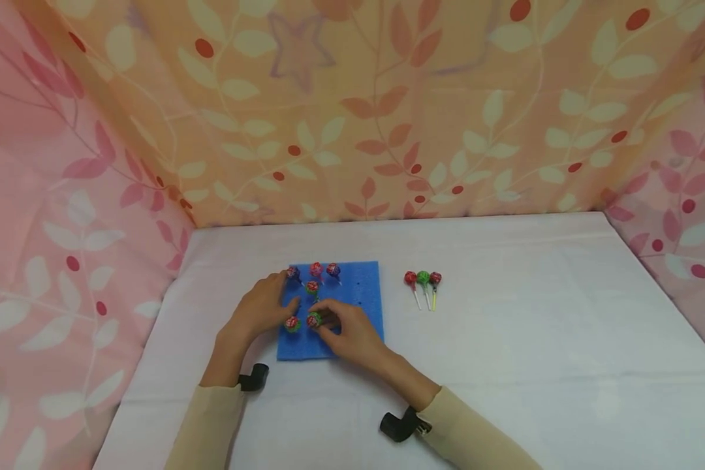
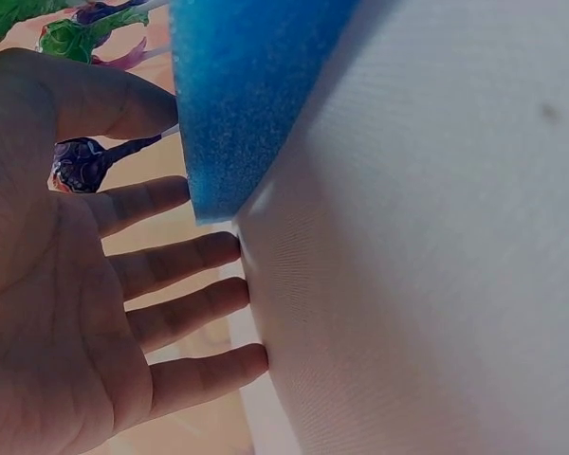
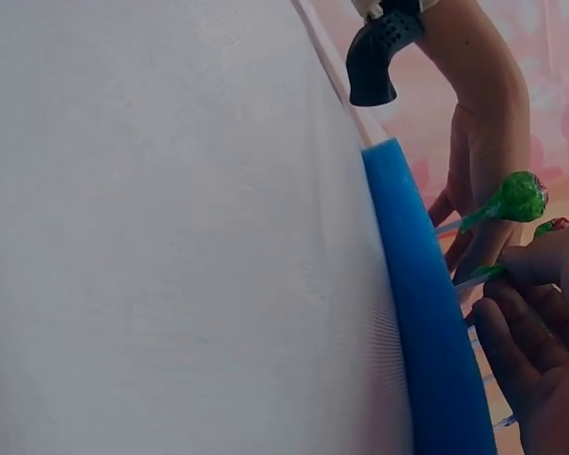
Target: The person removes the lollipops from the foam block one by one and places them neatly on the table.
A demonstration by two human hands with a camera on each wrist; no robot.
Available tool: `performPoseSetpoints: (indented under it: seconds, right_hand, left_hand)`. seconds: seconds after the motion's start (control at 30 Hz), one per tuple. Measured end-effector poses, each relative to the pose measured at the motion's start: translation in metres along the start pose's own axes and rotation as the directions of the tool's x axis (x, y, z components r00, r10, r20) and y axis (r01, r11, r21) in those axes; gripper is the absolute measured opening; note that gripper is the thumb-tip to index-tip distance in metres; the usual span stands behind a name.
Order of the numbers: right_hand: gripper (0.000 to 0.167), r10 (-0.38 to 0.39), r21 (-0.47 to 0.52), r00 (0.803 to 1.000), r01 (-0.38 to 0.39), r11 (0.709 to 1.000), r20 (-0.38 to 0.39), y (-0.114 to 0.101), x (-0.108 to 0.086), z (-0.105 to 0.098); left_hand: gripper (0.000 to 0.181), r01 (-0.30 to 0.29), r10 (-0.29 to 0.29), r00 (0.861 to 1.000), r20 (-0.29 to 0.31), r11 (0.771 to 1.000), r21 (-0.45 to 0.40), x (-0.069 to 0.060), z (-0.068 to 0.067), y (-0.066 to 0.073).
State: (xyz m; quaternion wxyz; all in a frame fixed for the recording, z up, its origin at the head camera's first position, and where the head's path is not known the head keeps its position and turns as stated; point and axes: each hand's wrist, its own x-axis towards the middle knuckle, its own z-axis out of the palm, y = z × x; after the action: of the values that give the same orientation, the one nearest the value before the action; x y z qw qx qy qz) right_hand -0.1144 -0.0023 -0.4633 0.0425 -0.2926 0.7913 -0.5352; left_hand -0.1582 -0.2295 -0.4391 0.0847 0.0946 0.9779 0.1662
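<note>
A blue foam board [image 1: 329, 349] lies on the white table, with several wrapped lollipops standing in it by their sticks. My right hand [image 1: 355, 336] pinches a green-and-red lollipop [image 1: 314, 319] over the board's lower middle; in the right wrist view its stick [image 3: 471, 282] meets the foam. My left hand [image 1: 261, 307] rests at the board's left side, fingers spread, thumb and index on the foam [image 2: 237, 104] and the other fingertips touching the table. A dark lollipop [image 2: 80, 165] stands between its thumb and index. Another green lollipop [image 3: 522, 197] stands near the board's front edge.
Right of the board, three lollipops lie side by side on the table: a red one [image 1: 410, 278], a green one [image 1: 423, 277] and a dark red one [image 1: 436, 278]. Patterned cloth [image 1: 388, 117] hangs behind the table and at both sides.
</note>
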Motion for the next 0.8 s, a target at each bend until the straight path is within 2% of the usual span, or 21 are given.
performPoseSetpoints:
  seconds: [0.2,0.37,0.63,0.8]
  right_hand:
    - [0.029,-0.034,0.046,0.999,0.036,0.998,-0.030,-0.006,0.000,-0.004]
    - [0.028,-0.061,0.041,0.995,0.064,0.997,-0.074,-0.010,-0.003,-0.008]
    - [0.029,-0.009,0.028,0.993,0.012,1.000,-0.114,-0.012,-0.008,-0.017]
    - [0.037,-0.027,0.007,0.989,0.029,1.000,-0.148,-0.012,-0.013,-0.025]
  left_hand:
    - [0.075,-0.001,0.001,1.000,0.001,1.000,-0.009,0.000,0.000,0.000]
    - [0.075,0.001,-0.001,1.000,0.001,1.000,-0.002,-0.002,-0.002,0.000]
    - [0.076,-0.001,0.001,1.000,0.007,1.000,-0.009,-0.002,-0.003,0.002]
    - [0.077,0.008,-0.008,1.000,0.014,1.000,-0.004,-0.001,-0.002,0.001]
